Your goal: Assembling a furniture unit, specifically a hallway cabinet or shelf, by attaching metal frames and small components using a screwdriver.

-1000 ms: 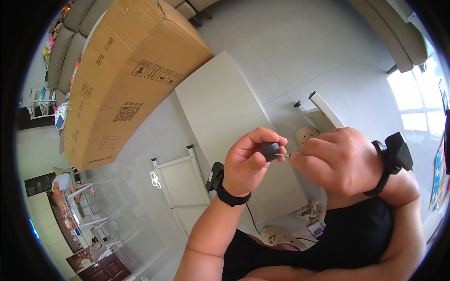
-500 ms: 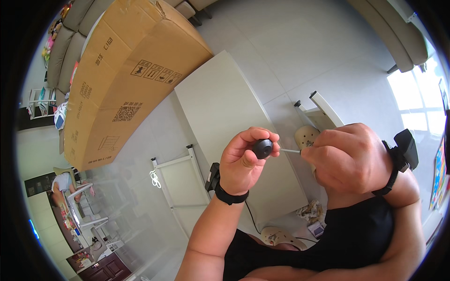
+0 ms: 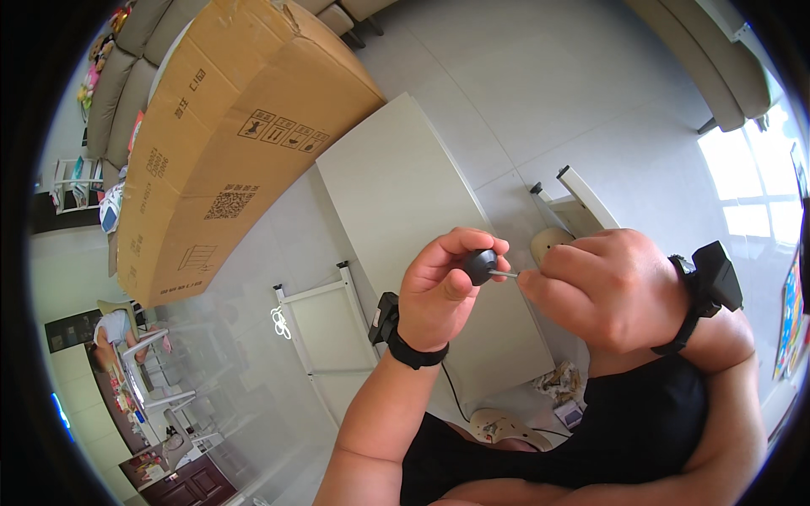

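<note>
My left hand (image 3: 432, 295) is closed on a small black round knob-like piece (image 3: 478, 266), pinched between thumb and fingers. My right hand (image 3: 612, 291) makes a fist around a thin metal rod (image 3: 504, 273), which looks like a screwdriver shaft; any handle is hidden inside the fist. The rod's tip meets the right side of the black piece, though I cannot tell how deep it sits. Both hands are held above a large pale flat panel (image 3: 396, 177) lying on the floor.
A long cardboard box (image 3: 245, 152) stands at the left, its end beside the panel. A white metal frame (image 3: 319, 294) lies left of the panel, another white frame part (image 3: 588, 199) right of it. Clogs (image 3: 498, 427) are near my body; a sofa (image 3: 704, 63) stands far right.
My right hand has moved left, bringing the rod's tip to the black piece. The black piece has turned toward the rod in my left fingers.
</note>
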`<state>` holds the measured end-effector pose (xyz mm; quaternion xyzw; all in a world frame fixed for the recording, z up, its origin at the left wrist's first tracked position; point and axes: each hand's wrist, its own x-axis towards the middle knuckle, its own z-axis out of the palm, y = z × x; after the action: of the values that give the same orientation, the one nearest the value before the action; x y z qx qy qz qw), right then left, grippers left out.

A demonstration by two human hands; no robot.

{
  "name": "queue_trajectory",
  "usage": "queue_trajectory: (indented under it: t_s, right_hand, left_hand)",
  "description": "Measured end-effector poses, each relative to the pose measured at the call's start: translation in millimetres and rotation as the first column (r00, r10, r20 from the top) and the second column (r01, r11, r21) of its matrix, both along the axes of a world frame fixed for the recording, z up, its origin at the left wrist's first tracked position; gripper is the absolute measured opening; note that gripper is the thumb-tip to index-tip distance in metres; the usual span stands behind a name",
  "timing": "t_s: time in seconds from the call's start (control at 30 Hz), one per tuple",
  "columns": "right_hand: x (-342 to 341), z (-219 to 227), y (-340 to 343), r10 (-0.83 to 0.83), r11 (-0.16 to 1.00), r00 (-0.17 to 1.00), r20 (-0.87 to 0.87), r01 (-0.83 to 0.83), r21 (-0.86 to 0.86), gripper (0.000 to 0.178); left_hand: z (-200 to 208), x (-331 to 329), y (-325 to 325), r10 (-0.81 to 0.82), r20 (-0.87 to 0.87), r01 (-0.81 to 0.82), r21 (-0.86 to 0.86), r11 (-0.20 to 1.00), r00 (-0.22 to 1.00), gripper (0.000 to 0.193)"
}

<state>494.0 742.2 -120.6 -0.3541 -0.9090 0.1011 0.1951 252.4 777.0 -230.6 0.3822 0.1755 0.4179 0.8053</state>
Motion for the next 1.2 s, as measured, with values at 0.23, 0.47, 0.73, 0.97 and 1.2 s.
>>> queue_trajectory:
  t_s: [0.23,0.47,0.73,0.97,1.2]
  right_hand:
    - [-8,10,0,0.031,0.999,0.992,0.119,-0.027,-0.037,0.022]
    - [-8,-2,-2,-0.006,1.0,0.999,0.054,0.006,0.012,0.023]
    - [2,-7,-4,-0.073,0.997,0.987,-0.142,0.071,-0.024,0.033]
    - [0,-3,-1,-0.031,0.999,0.997,-0.074,0.029,-0.027,0.032]
    - [-8,-18,-2,-0.043,0.996,0.996,-0.073,0.048,0.069,0.022]
  left_hand:
    - [-1,2,2,-0.001,-0.11,0.006,0.043,0.999,0.994,0.056]
    - [-7,4,-2,0.047,-0.003,-0.048,-0.032,0.998,0.999,0.054]
    - [-7,1,1,0.037,0.042,-0.036,-0.029,0.999,0.998,0.052]
    - [-5,2,1,0.031,0.047,-0.03,-0.023,0.999,0.998,0.052]
    - [-8,12,1,0.055,0.027,-0.054,-0.017,0.998,0.998,0.054]
